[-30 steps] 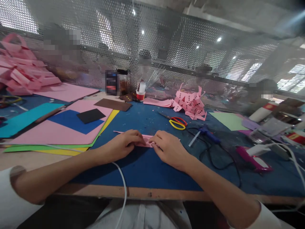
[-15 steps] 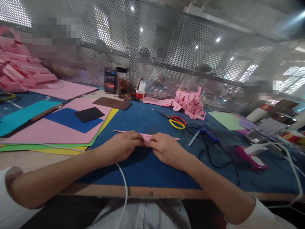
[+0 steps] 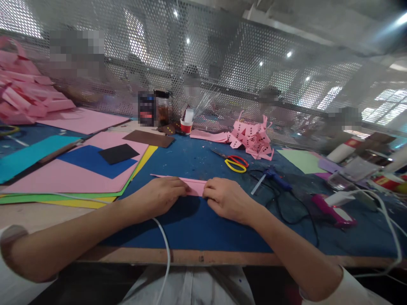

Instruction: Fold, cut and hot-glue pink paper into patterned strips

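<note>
A narrow pink paper strip (image 3: pixel 196 187) lies across the blue table mat (image 3: pixel 190 224) in front of me, with a folded edge along its far side. My left hand (image 3: pixel 163 195) is closed on its left part, fingers curled over it. On the right part, my right hand (image 3: pixel 224 197) grips the strip with bent fingers. The middle of the strip shows between the hands; its right end is mostly hidden under my right hand. Beyond the hands lie scissors (image 3: pixel 235 163) with a red and a yellow handle, and a blue glue gun (image 3: pixel 277 177) with a clear glue stick.
Coloured sheets (image 3: pixel 104 182) are stacked at the left, near a pink paper pile (image 3: pixel 28 93). Dotted pink cutouts (image 3: pixel 252 135) and a red-and-white cup (image 3: pixel 186 126) stand at the back by a perforated metal screen (image 3: pixel 219 51). A white cable (image 3: pixel 165 241) crosses the front edge.
My hands have moved apart along the strip, the left one to the left and the right one slightly to the right. More of the pink strip shows between them.
</note>
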A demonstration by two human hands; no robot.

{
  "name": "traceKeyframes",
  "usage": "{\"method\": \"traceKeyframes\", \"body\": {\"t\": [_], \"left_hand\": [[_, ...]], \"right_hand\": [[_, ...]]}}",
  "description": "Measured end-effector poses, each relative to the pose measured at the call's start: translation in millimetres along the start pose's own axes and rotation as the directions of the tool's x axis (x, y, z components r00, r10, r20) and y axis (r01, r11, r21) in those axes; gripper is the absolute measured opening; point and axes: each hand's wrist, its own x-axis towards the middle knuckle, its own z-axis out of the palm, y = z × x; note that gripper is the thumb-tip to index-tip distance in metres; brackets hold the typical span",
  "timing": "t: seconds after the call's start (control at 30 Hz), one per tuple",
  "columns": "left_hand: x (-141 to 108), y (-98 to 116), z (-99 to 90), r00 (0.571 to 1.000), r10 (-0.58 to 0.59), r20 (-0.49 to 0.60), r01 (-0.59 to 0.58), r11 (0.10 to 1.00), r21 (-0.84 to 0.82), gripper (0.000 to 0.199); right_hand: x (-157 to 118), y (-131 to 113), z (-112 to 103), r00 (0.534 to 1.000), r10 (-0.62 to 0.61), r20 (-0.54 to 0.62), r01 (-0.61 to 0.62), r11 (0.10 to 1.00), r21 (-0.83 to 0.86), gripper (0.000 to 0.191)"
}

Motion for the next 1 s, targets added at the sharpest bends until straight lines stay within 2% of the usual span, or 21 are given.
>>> {"method": "traceKeyframes", "body": {"t": [0.1, 0.17, 0.27, 0.33, 0.47, 0.6, 0.7, 0.87, 1.0], "left_hand": [[-3, 1, -0.2, 1.0, -0.007, -0.02, 0.007, 1.0, -0.022, 0.031], [-3, 1, -2.1, 0.999, -0.037, -0.03, 0.036, 0.998, -0.047, 0.03], [0, 0, -5.9, 0.983, -0.159, -0.096, 0.151, 0.985, -0.078, 0.03], [3, -3, -6.9, 0.961, -0.247, -0.123, 0.239, 0.968, -0.075, 0.028], [8, -12, -2.9, 0.934, -0.353, -0.051, 0.353, 0.935, 0.001, 0.028], [9, -18, 1.8, 0.926, -0.377, 0.023, 0.377, 0.926, 0.006, 0.031], [12, -18, -0.3, 0.915, -0.401, 0.049, 0.403, 0.913, -0.059, 0.03], [24, -23, -11.6, 0.868, -0.49, 0.08, 0.497, 0.856, -0.146, 0.021], [31, -40, -24.7, 0.851, -0.523, 0.044, 0.522, 0.838, -0.157, 0.021]], "right_hand": [[-1, 0, -1, 0.999, 0.025, -0.025, -0.025, 1.0, 0.009, 0.011], [-2, 3, -2, 0.994, 0.083, -0.066, -0.083, 0.996, 0.014, 0.013], [-3, 13, -2, 0.961, 0.225, -0.16, -0.228, 0.974, 0.0, 0.018], [-4, 20, -1, 0.94, 0.291, -0.176, -0.301, 0.953, -0.03, 0.018], [-5, 29, 3, 0.937, 0.341, -0.077, -0.345, 0.938, -0.039, 0.013], [-3, 30, 3, 0.93, 0.364, -0.05, -0.363, 0.932, 0.022, 0.01], [-1, 30, 1, 0.924, 0.376, -0.066, -0.374, 0.926, 0.047, 0.007], [2, 29, -5, 0.907, 0.404, -0.119, -0.398, 0.914, 0.076, 0.003], [0, 45, -24, 0.849, 0.479, -0.224, -0.482, 0.875, 0.045, 0.015]]}}
